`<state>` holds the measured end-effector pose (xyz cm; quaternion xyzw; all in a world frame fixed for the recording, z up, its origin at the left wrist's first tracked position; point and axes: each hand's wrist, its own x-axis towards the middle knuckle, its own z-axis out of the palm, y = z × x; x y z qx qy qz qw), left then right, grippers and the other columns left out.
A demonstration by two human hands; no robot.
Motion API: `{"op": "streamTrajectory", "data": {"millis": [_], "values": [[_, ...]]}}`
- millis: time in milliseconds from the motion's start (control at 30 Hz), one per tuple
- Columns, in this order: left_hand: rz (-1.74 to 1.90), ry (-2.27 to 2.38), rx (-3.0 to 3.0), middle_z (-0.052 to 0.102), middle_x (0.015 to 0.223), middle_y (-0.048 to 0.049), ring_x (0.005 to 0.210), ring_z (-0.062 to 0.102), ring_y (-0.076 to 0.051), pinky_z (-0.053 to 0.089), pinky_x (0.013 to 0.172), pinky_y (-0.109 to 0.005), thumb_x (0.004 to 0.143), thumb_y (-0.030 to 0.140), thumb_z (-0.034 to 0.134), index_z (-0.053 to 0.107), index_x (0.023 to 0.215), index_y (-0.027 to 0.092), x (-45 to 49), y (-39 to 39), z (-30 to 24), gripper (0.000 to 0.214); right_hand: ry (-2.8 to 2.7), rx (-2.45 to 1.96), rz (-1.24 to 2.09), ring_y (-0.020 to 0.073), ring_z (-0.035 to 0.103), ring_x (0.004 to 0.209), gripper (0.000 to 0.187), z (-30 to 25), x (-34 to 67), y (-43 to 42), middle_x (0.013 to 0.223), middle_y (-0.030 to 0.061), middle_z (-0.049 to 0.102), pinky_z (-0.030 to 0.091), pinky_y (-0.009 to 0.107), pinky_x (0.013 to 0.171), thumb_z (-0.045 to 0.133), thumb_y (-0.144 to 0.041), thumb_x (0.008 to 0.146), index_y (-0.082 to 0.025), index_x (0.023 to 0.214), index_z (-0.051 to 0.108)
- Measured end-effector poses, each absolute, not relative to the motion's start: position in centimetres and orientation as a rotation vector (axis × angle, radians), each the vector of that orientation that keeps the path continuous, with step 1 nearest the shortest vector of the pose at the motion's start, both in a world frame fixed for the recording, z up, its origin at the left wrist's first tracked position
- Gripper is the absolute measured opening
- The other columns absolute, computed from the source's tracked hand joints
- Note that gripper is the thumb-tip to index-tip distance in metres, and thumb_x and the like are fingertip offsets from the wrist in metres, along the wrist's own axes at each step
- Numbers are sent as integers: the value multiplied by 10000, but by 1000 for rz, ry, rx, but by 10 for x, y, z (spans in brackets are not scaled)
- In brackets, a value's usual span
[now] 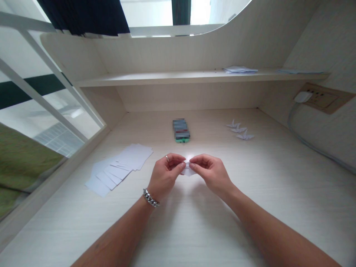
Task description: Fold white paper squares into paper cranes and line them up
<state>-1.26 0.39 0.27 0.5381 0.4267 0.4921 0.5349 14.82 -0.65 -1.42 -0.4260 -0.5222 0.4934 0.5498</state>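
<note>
Between my hands is a small folded piece of white paper [189,171], partly hidden by the fingers. My left hand [168,172], with a ring and a chain bracelet on it, pinches the paper's left side between thumb and fingers. Its right side is pinched the same way by my right hand [213,170]. Loose white paper sheets [136,155] lie fanned out on the desk to the left of my hands. Several folded paper cranes [244,135] stand farther back on the right.
A phone-like object with a green edge [182,140], its face pixelated, lies beyond my hands. Above the desk [172,230] runs a shelf [167,78] with a stack of papers [240,69]. On the right wall, a white plug with a cable [303,97] sits in a socket panel [329,99].
</note>
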Motion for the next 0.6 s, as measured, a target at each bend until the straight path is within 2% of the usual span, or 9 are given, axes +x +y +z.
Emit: {"op": "streamTrajectory", "data": {"millis": [233, 467, 600], "values": [[1162, 1023, 1212, 694, 730, -33, 671, 657, -144, 561, 610, -258, 730, 271, 726, 669, 905, 123, -13, 4, 5, 236, -1233, -1044, 1142, 184, 642, 721, 183, -14, 149, -6, 770, 56, 714, 505, 306, 674, 746, -301, 713, -160, 821, 701], [1169, 1043, 1261, 697, 686, -27, 620, 647, -129, 531, 586, -231, 706, 230, 749, 657, 879, 120, -11, 3, 2, 225, -1231, -1034, 1150, 174, 641, 687, 187, -12, 147, -8, 737, 43, 708, 504, 296, 653, 750, -311, 705, -160, 802, 698], [1193, 1076, 1330, 704, 747, -38, 673, 655, -135, 531, 617, -233, 705, 247, 756, 674, 869, 124, -11, 3, 0, 220, -1254, -1025, 1140, 177, 647, 696, 173, -13, 147, -7, 743, 44, 708, 509, 296, 655, 738, -301, 721, -159, 810, 698]]}}
